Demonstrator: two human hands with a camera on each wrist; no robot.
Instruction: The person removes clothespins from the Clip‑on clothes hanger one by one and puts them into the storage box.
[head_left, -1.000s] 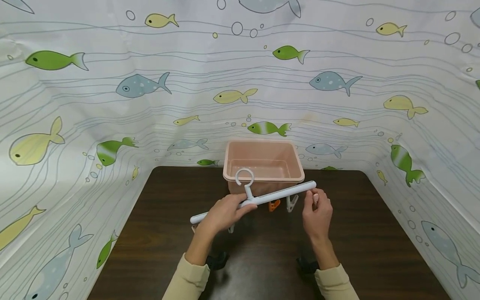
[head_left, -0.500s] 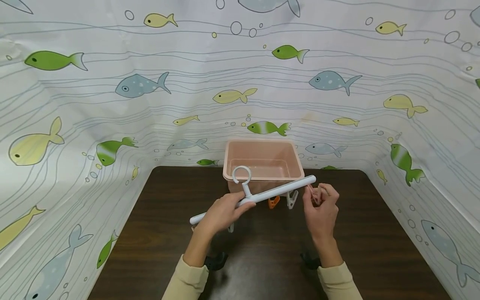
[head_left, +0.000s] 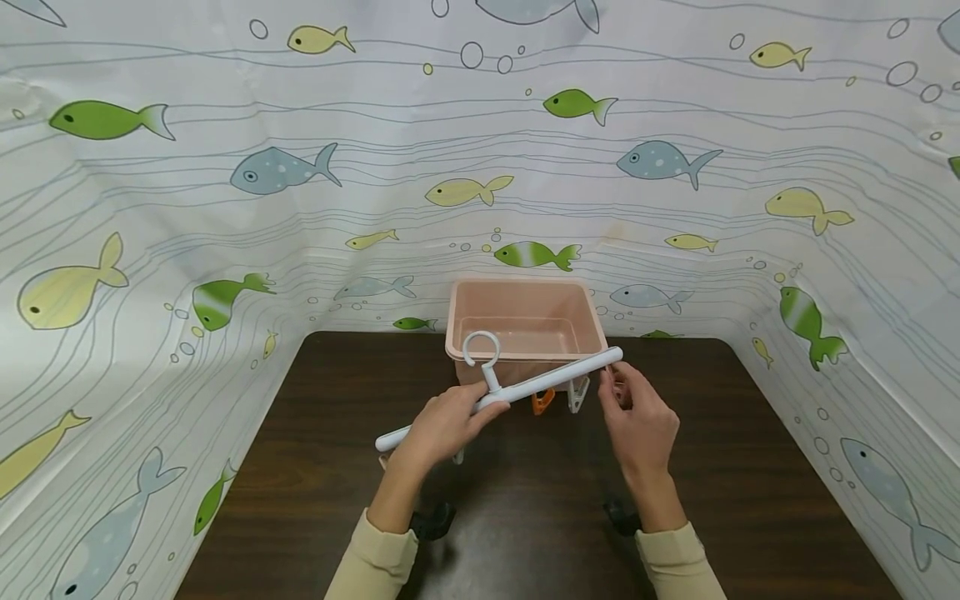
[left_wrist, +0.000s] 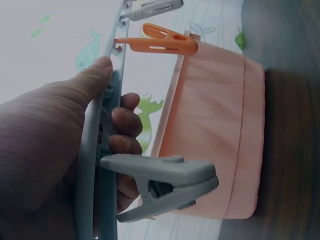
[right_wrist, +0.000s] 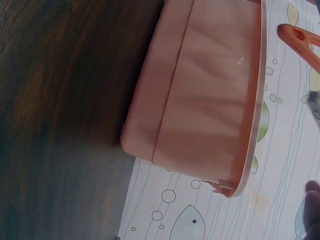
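Observation:
My left hand (head_left: pixel 442 421) grips a white clip hanger (head_left: pixel 558 381) near its middle, just below the hook (head_left: pixel 482 346). The bar tilts up to the right. From its underside hang an orange clip (head_left: pixel 543 402) and a white clip (head_left: pixel 577 394). In the left wrist view, another clip, grey-looking (left_wrist: pixel 165 172), hangs close to my curled fingers. At the bar's right end, my right hand (head_left: pixel 643 429) pinches a small pink clip (head_left: pixel 620 393), mostly covered by the fingers. In the right wrist view, only fingertips (right_wrist: pixel 313 205) show at the right edge.
A pink plastic basin (head_left: pixel 465 371) stands at the back of the dark wooden table (head_left: pixel 525 517), behind the hanger. A white fish-patterned sheet (head_left: pixel 390 117) surrounds the table at the back and sides.
The hanger's right end has risen and shifted slightly left. My right hand turned, briefly showing more of the pink clip, then moved in closer under the bar's end. The left hand kept its grip.

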